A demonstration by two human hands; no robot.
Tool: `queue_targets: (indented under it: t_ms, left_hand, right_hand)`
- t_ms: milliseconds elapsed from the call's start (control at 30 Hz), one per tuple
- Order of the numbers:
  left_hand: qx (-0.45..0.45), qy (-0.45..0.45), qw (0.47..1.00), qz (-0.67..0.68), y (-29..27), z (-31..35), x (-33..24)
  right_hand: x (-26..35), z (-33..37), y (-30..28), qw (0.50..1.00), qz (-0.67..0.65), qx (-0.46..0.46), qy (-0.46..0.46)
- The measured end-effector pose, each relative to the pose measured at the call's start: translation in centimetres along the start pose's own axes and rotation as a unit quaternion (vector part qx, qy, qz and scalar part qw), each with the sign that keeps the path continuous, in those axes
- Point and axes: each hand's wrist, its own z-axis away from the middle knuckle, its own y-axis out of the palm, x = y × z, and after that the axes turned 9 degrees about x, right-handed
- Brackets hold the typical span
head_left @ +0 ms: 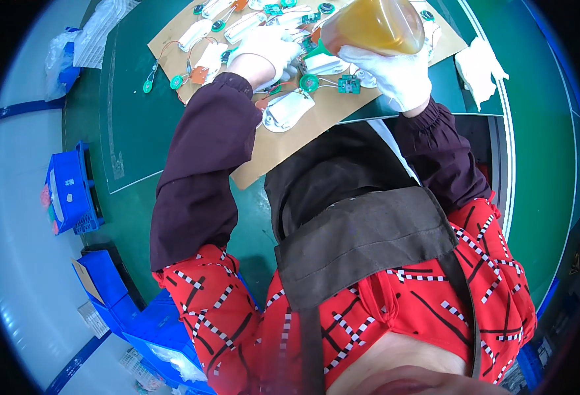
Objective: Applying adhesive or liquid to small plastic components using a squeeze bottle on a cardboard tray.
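Note:
My right hand (398, 79), in a white glove, grips a clear squeeze bottle (377, 27) of amber liquid. The bottle is tilted, its green tip pointing down and left at a white plastic housing (325, 64). My left hand (263, 52), also gloved, has its fingers bent down among the parts beside that housing; what they pinch is hidden. Just below lie a round green part (309, 82) and a small green circuit board (349, 84) joined by wires. Nearer to me sits another white housing (288, 110). All rest on a brown cardboard sheet (263, 155).
Several more white housings with wired green parts cover the far cardboard, among them one housing (195, 35). A white glove (480, 69) lies on the green table (138, 125) at right. Blue bins (73, 187) stand at left, beyond the table edge.

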Motion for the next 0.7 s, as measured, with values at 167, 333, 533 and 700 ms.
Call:
queue_targets:
  t_ms: [167,333,533,700]
  left_hand:
    - [0.001,-0.009,1.0,-0.011,0.2,-0.9,1.3]
    - [0.006,0.087,0.99,-0.109,-0.1,-2.0,3.3]
    - [0.015,0.139,0.971,-0.194,-0.2,-2.2,3.9]
    - [0.017,0.085,0.988,-0.126,-0.3,-2.3,3.8]
  right_hand:
    - [0.3,0.7,0.1,0.997,0.01,-0.006,0.074]
    - [0.1,1.1,-0.2,0.995,0.017,0.003,0.099]
    - [0.4,1.2,-0.2,0.994,-0.069,-0.029,0.077]
    - [0.2,1.3,-0.5,0.99,-0.058,-0.021,0.129]
